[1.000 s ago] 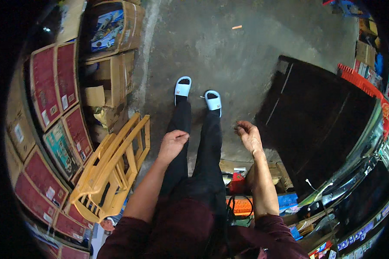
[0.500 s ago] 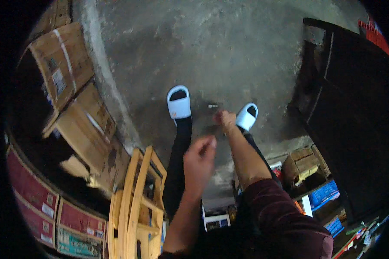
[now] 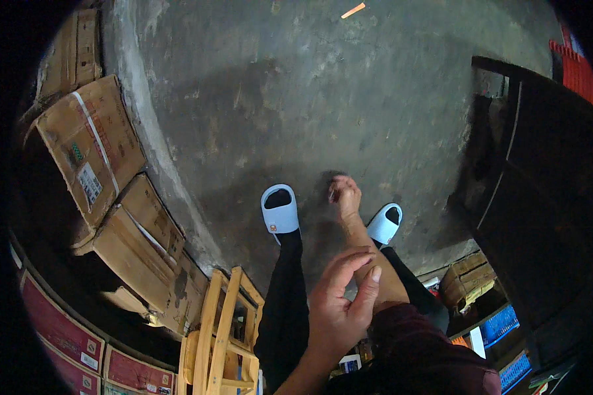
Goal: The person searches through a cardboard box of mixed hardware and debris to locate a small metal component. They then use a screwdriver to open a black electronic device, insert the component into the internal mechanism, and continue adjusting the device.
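Observation:
My right hand (image 3: 346,196) reaches down close to the concrete floor (image 3: 263,112), between my feet and nearer the right one. Its fingers are curled together; a small dark and pale spot shows at the fingertips, but what it is I cannot make out. My left hand (image 3: 341,303) hovers in front of my body, over the right forearm in the picture. Its thumb stands apart from the bent fingers, and nothing lies between them. Light blue slide sandals, the left one (image 3: 284,219) and the right one (image 3: 384,227), are on my feet.
Worn cardboard boxes (image 3: 99,148) and maroon cartons (image 3: 59,316) are stacked on the left, beside a wooden stool (image 3: 214,329). A dark piece of furniture (image 3: 553,178) stands right; blue baskets (image 3: 499,326) sit lower right. An orange strip (image 3: 353,10) lies far ahead.
The view has tilted forward, bringing in the orange strip. The small pale thing on the floor near my right hand no longer shows there. My left hand has opened its thumb and fingers.

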The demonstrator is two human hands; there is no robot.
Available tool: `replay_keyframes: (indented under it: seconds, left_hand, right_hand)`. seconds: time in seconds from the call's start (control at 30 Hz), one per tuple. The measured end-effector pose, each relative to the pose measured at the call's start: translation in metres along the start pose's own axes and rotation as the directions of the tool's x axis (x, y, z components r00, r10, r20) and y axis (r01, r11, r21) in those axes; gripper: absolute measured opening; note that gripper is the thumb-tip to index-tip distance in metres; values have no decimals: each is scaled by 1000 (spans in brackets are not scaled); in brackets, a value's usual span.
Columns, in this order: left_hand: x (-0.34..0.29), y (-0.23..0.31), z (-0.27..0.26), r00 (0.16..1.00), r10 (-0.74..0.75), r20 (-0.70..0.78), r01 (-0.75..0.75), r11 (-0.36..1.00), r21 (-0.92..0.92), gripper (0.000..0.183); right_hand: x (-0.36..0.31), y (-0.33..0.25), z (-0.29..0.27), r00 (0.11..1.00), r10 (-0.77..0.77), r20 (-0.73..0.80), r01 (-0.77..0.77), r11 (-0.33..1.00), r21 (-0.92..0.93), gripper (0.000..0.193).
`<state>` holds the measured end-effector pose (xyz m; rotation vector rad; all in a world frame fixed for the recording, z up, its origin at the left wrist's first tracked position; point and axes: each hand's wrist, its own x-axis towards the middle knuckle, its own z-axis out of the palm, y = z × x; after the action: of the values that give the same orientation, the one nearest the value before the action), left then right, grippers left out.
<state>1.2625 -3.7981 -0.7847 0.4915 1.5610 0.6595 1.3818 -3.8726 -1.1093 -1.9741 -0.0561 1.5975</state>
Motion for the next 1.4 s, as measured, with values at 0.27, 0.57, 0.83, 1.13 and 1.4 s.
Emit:
replay_keyframes:
  seconds: [0.27, 0.57, 0.83, 1.13, 1.4]
  left_hand:
    - [19, 20, 5, 998, 22, 61, -19, 999, -51, 20]
    - [25, 24, 8, 997, 12, 74, -7, 998, -69, 20]
    - [23, 23, 8, 998, -54, 36, 57, 995, -85, 19]
    - [19, 11, 16, 993, -98, 60, 105, 985, -138, 18]
    - [21, 6, 22, 991, -116, 60, 122, 986, -109, 19]
  right_hand:
    - [85, -162, 71, 913, -306, 270, 336, 939, -76, 12]
    - [141, -213, 133, 568, -738, 364, 741, 265, -617, 24]
    - [155, -220, 100, 758, -617, 213, 587, 503, -634, 20]
    - [104, -135, -13, 889, -449, 88, 402, 675, -619, 15]
    - [99, -123, 25, 738, -651, 178, 550, 427, -718, 17]
